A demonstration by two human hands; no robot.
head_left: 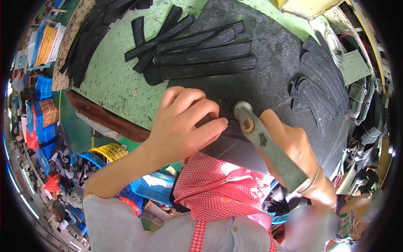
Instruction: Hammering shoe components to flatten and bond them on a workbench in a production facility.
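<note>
Head view: blue baskets [147, 189] beside yellow basket [110, 151], contents unclear.

My left hand [184, 122] lies palm down, wrist bent slightly, fingers [205, 126] stretched out to the right and pressed flat, the thumb tucked out of sight beneath. My left forearm runs back toward my body at the lower left, bare to the elbow where a pale sleeve begins. My right hand [289, 143] is curled in a closed grip, knuckles turned outward, the thumb lying along the top. A thin bangle circles my right wrist, and that forearm comes in from the lower right. The two hands sit close, fingertips nearly meeting.
</note>
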